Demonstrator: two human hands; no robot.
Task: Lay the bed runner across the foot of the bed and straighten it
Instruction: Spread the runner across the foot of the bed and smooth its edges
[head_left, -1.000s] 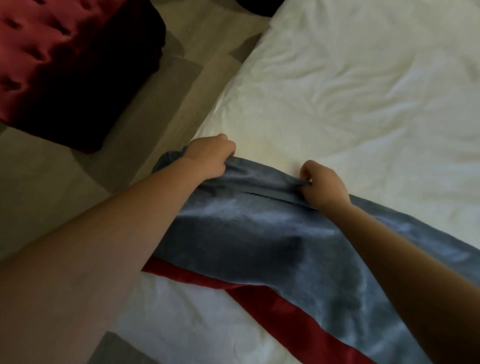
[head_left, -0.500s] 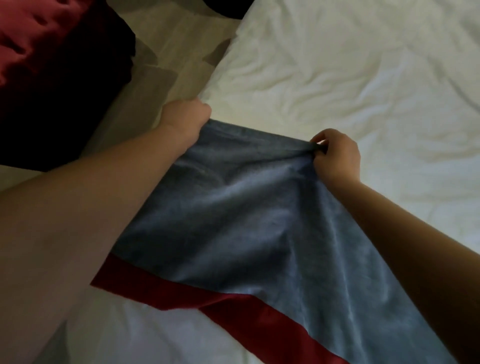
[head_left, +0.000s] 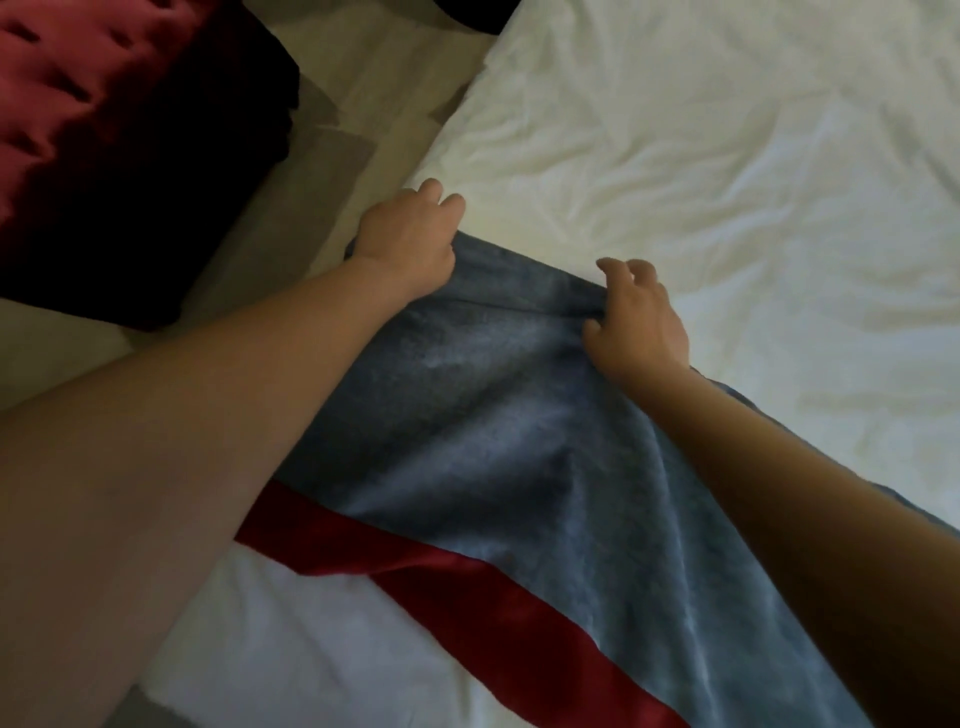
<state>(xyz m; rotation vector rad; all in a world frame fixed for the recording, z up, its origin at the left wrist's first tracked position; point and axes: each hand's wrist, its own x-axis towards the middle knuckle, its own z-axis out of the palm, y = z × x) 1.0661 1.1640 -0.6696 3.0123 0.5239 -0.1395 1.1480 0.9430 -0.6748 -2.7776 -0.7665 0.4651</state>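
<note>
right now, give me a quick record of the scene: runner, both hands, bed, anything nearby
bed runner: grey with a red band, lying on the bed, rumpled
left hand: on the runner's far corner, grip hidden
right hand: at its far edge, grip unclear
bed: white sheet, creased
beside bed: red tufted seat

left hand bare; right hand bare; forearms bare
</note>
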